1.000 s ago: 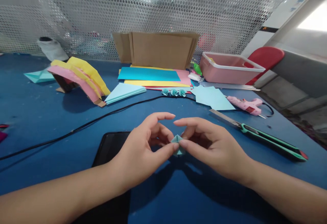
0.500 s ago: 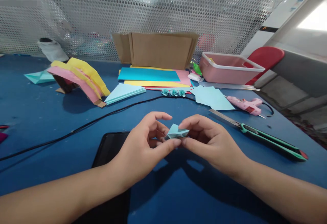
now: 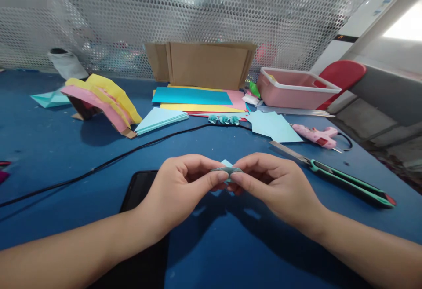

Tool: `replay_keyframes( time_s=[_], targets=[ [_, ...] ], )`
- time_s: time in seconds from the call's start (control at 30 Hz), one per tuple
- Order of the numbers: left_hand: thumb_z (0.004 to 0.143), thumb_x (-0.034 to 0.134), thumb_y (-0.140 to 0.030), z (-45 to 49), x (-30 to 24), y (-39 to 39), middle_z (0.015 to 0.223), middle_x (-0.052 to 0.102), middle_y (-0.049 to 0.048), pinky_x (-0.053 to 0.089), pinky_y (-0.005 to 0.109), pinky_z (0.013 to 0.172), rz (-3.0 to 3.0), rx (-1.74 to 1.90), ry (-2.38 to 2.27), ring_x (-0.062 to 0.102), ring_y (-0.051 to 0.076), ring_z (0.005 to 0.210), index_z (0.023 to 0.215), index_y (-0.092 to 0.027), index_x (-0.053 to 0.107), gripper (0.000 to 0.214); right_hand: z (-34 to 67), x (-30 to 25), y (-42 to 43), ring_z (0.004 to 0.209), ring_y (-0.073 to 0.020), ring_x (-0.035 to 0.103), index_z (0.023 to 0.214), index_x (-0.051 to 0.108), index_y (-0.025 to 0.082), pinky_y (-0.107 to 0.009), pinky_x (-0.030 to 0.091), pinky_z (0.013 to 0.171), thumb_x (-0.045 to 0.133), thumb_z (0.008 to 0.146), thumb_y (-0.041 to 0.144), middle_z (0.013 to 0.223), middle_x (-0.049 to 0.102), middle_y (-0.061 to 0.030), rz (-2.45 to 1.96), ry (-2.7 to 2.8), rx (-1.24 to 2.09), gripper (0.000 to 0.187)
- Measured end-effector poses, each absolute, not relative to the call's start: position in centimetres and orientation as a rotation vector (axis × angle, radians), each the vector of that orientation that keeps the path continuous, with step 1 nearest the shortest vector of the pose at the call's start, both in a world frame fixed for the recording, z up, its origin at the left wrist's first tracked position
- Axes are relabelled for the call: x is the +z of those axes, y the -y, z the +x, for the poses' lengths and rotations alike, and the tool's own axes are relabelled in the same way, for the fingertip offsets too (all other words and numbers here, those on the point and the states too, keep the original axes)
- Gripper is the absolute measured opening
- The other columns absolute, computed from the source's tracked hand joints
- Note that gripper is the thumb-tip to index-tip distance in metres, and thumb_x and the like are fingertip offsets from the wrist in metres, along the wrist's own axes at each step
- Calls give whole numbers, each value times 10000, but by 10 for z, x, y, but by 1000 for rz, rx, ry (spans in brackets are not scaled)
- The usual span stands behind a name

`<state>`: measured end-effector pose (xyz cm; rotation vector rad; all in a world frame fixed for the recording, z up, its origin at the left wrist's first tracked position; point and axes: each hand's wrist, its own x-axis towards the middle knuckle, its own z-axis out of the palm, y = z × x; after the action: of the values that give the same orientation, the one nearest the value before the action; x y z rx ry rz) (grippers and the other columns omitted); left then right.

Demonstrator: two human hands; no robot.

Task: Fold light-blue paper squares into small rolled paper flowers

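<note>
Both hands meet over the blue table, pinching a small folded light-blue paper (image 3: 227,170) between them. My left hand (image 3: 184,181) is closed on its left side, thumb in front and fingers behind. From the right, my right hand (image 3: 268,181) grips the other side the same way, so the thumbs nearly touch. Much of the paper is hidden by the fingertips. Beyond the hands, several small light-blue paper roses (image 3: 224,119) sit in a row. Beneath my left wrist lies a black flat device (image 3: 140,192).
A utility knife (image 3: 349,183) with its blade out lies right of my right hand, near a pink glue gun (image 3: 318,136). Light-blue sheets (image 3: 275,126), folded paper triangles (image 3: 160,119), a pink basket (image 3: 296,89), cardboard (image 3: 207,64) and a paper-covered arch (image 3: 99,100) stand farther back. A black cable (image 3: 132,148) crosses the table.
My left fingers have come down and closed on the paper; before, the index finger was raised off it. The paper has turned, and both thumbs now press its near side.
</note>
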<state>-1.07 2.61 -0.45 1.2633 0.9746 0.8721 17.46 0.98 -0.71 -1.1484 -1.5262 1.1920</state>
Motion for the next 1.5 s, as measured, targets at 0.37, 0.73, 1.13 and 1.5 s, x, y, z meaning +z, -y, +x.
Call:
replay_keyframes(
  time_s=[0.37, 0.73, 1.13, 1.5],
  targets=[
    [746, 753, -284, -10, -1, -27, 695, 764, 26, 590, 254, 646, 1257, 777, -1037, 695, 151, 632, 824, -170, 764, 138, 181, -4, -15, 627, -139, 722, 781, 656, 166, -230, 613, 602, 695, 814, 305, 682, 735, -20, -1159, 1441, 1515, 148],
    [755, 736, -272, -10, -3, -32, 621, 684, -17, 526, 205, 570, 1209, 716, -1028, 609, 91, 536, 807, -166, 723, 119, 184, -8, -18, 693, -139, 697, 809, 730, 215, -219, 571, 621, 645, 790, 154, 771, 746, -7, -1221, 1751, 865, 107],
    [758, 733, -224, -7, -4, -31, 628, 655, -49, 515, 161, 597, 1173, 650, -988, 623, 68, 574, 942, -162, 686, 199, 185, -5, -14, 732, -139, 642, 809, 676, 174, -248, 529, 681, 551, 874, 187, 816, 680, -38, -1115, 1925, 842, 141],
    [780, 697, -287, -10, -6, -25, 706, 721, 9, 535, 207, 654, 1341, 684, -1023, 653, 122, 665, 953, -166, 761, 221, 186, -11, -17, 769, -110, 613, 784, 679, 163, -206, 487, 739, 619, 878, 170, 849, 635, -34, -1050, 2024, 737, 112]
  ],
)
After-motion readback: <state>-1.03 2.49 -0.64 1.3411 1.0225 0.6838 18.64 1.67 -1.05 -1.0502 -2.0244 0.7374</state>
